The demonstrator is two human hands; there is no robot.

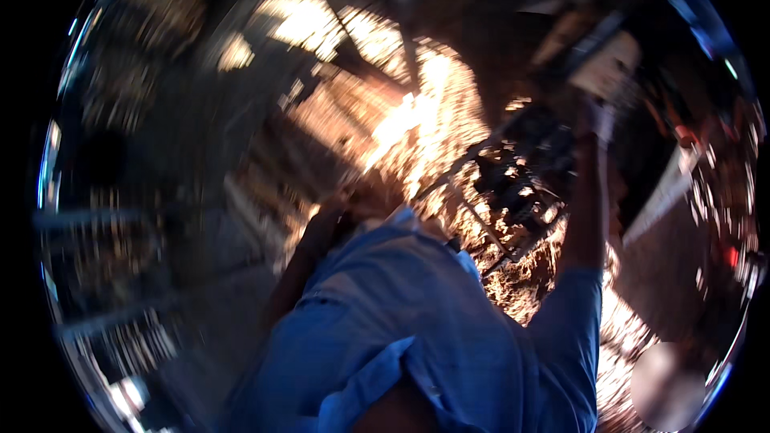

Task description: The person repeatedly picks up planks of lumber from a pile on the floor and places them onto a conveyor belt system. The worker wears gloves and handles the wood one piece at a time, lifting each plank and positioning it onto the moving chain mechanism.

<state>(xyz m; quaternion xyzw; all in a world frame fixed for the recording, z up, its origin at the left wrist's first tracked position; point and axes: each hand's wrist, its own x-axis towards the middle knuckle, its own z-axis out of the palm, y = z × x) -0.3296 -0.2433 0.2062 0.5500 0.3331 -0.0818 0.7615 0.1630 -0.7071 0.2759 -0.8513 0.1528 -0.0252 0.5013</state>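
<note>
The whole picture is smeared by motion. My right arm, in a blue sleeve, stretches up on the right, and my right hand (592, 116) is at its far end in deep shade. It is nearest a pale, blocky piece (613, 68), perhaps wood, with a dark bar-like thing (589, 44) across it. Whether my fingers hold either is too blurred to see. My left hand (346, 207) hangs low beside my body, dark and blurred, near a brown plank-like surface (337, 120). Its fingers cannot be made out.
A dark metal frame (473, 216) with black lumps (521, 168) stands on sunlit ground strewn with chips or shavings (433, 136). A pale board (666, 192) leans at the right. A round pale object (667, 385) is at the lower right. Blurred rails (104, 220) run along the left.
</note>
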